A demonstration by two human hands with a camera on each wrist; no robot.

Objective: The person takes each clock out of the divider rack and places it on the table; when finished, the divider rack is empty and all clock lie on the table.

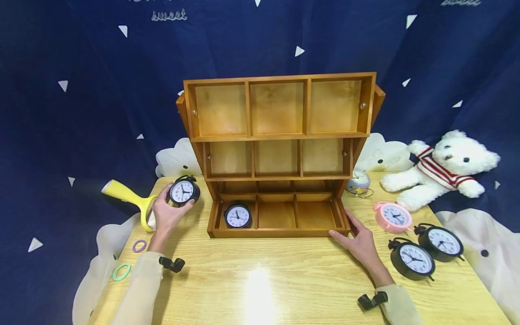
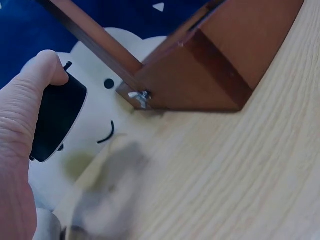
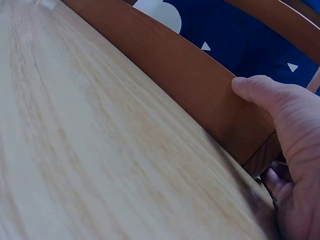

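My left hand [image 1: 165, 215] holds a black alarm clock [image 1: 183, 191] by its sides, to the left of a tiered wooden box [image 1: 280, 233]. The left wrist view shows the clock's dark casing [image 2: 59, 117] against my thumb, apart from the box. Around the front right corner of the box's bottom tier my right hand [image 1: 359, 243] grips, thumb on the front board [image 3: 200, 85] and fingers along the side. Another black alarm clock [image 1: 237, 216] stands in the bottom tier's left compartment. The middle and right compartments of that tier hold nothing.
On the right are a pink alarm clock [image 1: 393, 217], two black alarm clocks [image 1: 412, 260], a pale clock [image 1: 358, 180] and a white teddy bear [image 1: 447, 167]. A yellow-handled tool [image 1: 129, 195], a purple ring [image 1: 139, 246] and a green ring [image 1: 121, 272] lie on the left.
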